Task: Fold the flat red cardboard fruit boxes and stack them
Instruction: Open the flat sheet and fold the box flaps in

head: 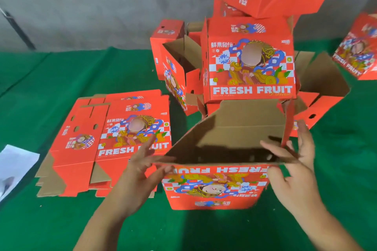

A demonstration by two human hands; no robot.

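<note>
Half-folded box [214, 185]: red cardboard, open side up, brown inside showing; stands on the green cloth [51, 79] nearest the person. The printed front faces the person upside down; "FRESH FRUIT" reads inverted along its top edge, above a cartoon figure, blue swirls and white checks.

Left hand [140, 175]: at the box's near left corner, thumb and fingers pinching the top edge.

Right hand [293, 171]: at the near right corner, thumb on the printed front, fingers over the rim; it grips the edge.

Pile of flat boxes [114, 138]: several unfolded red sheets lying on the cloth to the left of the half-folded box, brown flaps sticking out at the bottom. Top sheet reads "FRESH FRUIT" in white, partly hidden by the left hand, with Chinese characters above the figure and "666" in a blue burst.

Stack of folded boxes [251, 59]: behind the half-folded box, several red boxes piled unevenly, some lying open on their sides. The front one shows "FRESH FRUIT", smaller script below too blurred to read, Chinese characters and "666".

Single box [359, 51]: far right, tilted, lettering cut off by the frame.

White paper [14, 167]: left edge, on the cloth.

Grey wall [91, 2]: behind.
</note>
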